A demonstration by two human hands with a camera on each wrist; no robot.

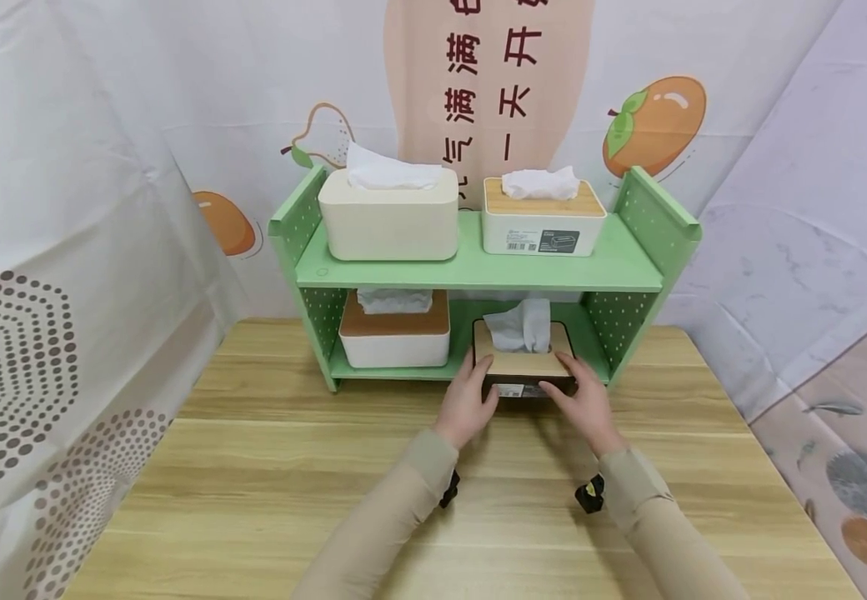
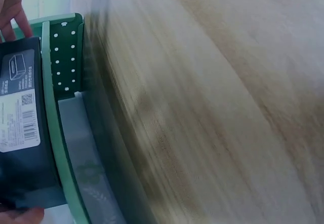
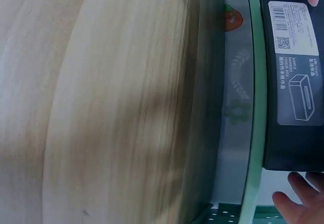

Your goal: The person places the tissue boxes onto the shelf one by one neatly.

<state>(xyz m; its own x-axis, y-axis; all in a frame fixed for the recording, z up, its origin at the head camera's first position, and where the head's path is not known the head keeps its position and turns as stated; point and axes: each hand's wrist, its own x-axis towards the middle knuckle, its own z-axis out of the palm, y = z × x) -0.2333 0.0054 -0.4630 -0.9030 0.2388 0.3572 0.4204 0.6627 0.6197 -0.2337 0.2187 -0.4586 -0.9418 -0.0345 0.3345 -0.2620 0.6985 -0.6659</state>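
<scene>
A black tissue box (image 1: 508, 363) with a bamboo lid and a tissue sticking out sits on the right of the lower shelf, its labelled front at the shelf's front edge. My left hand (image 1: 467, 402) grips its left end, the thumb over the front corner in the right wrist view. At the opposite end is my right hand (image 1: 582, 403), fingers spread and fingertips right at the side. The front label (image 3: 294, 29) shows in both wrist views. Parts of both hands are outside the wrist frames.
The box is in a green two-tier shelf (image 1: 471, 273) on a wooden table (image 1: 268, 467). To its left stands a white tissue box (image 1: 396, 350) with a brown lid. Above are a cream tissue box (image 1: 392, 218) and a white bamboo-lidded one (image 1: 512, 221). Perforated panels close the shelf's sides.
</scene>
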